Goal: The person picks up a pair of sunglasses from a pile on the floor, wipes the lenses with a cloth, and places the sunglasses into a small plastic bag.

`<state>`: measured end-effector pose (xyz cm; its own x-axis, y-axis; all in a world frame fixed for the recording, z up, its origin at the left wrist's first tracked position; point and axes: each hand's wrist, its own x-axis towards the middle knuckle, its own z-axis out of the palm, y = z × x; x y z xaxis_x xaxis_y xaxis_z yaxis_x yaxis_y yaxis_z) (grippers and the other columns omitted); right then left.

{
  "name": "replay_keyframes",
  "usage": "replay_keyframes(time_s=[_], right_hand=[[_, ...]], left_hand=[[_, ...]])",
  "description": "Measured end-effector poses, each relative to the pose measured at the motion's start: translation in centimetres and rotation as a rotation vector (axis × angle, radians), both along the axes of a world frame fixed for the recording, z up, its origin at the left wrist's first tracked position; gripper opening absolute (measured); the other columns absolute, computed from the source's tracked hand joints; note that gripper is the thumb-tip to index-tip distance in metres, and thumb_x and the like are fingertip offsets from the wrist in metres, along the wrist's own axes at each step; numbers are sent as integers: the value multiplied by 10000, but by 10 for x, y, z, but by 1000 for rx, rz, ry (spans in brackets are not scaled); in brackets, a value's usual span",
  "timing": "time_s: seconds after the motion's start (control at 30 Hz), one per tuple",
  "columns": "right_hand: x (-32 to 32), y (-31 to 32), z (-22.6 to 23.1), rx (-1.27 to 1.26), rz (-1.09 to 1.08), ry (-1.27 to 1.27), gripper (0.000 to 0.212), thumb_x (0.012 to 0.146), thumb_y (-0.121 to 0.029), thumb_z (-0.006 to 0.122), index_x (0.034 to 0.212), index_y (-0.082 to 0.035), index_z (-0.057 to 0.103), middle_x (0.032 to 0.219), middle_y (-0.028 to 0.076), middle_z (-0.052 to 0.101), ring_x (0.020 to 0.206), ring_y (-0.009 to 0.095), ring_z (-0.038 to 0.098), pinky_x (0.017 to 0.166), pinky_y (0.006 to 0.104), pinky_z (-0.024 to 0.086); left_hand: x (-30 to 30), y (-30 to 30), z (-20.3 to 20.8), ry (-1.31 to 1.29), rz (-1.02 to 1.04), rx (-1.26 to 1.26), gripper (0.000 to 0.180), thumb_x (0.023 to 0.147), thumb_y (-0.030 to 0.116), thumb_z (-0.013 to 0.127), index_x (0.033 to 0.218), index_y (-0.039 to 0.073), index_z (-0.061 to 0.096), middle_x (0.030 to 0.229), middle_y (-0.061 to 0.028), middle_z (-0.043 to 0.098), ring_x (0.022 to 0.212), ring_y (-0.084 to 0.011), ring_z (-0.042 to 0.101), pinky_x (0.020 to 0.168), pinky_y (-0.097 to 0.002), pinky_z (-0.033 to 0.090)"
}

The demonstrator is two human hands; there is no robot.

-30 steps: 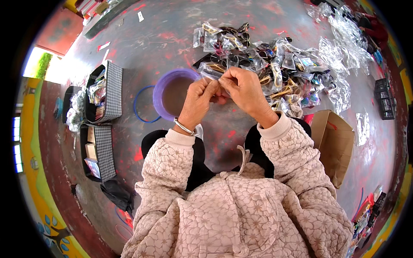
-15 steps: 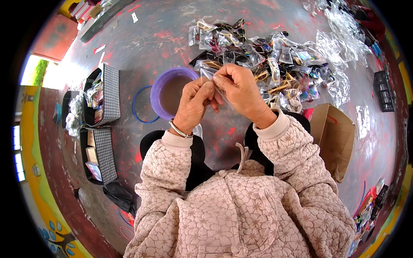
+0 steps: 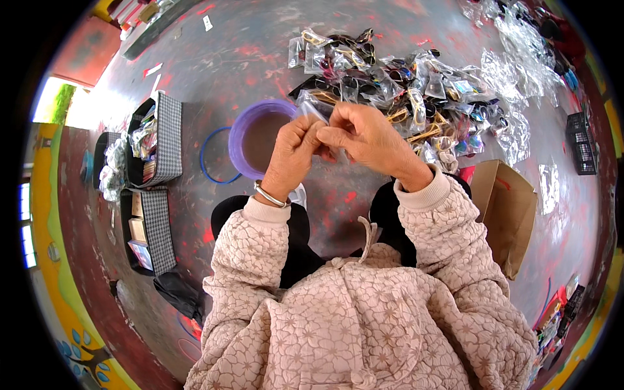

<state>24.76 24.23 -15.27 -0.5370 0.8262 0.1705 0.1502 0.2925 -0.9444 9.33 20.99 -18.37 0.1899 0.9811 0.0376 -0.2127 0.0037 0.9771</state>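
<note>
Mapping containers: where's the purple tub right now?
Head view: the purple tub is up and left of centre, between the blue hoop on its left and the person's left hand on its right.

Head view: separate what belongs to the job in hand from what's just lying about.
In the job:
clear plastic bag, at the left hand and right hand
likely the heap of bagged eyewear

Apparently just lying about:
blue hoop
cardboard box
black basket
upper checked bin
</note>
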Motion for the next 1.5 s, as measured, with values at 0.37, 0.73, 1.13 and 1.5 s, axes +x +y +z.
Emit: replay_keyframes(time_s=[0.37, 0.73, 1.13, 1.5], right_hand=[[8, 5, 2, 36, 115, -141, 252, 834, -161, 514, 683, 38, 485, 537, 120, 454, 485, 187, 433, 479, 317, 359], [9, 8, 1, -140, 205, -100, 280, 840, -152, 497, 615, 15, 507, 512, 45, 474, 485, 99, 428, 459, 267, 355], [9, 9, 1, 114, 172, -211, 191, 786, -88, 516, 644, 26, 458, 503, 73, 379, 481, 126, 352, 458, 285, 313], [9, 7, 3, -21, 168, -128, 300, 848, -159, 486, 594, -1, 460, 520, 13, 423, 501, 73, 358, 463, 256, 305]], left_hand=[[-9, -3, 10, 69, -129, -58, 293, 918, 231, 439, 710, 35, 504, 582, -47, 551, 452, -67, 468, 426, -189, 381], [-8, -7, 9, -138, -197, -243, 398, 922, 313, 408, 685, 17, 530, 584, -94, 569, 444, -108, 495, 411, -198, 388], [-10, -4, 6, 24, -235, -290, 391, 897, 338, 486, 752, -14, 572, 640, -86, 595, 515, -106, 544, 478, -201, 432], [-13, -6, 21, 9, -267, -187, 287, 874, 195, 484, 647, 24, 525, 552, -31, 520, 439, -70, 477, 405, -181, 347]])
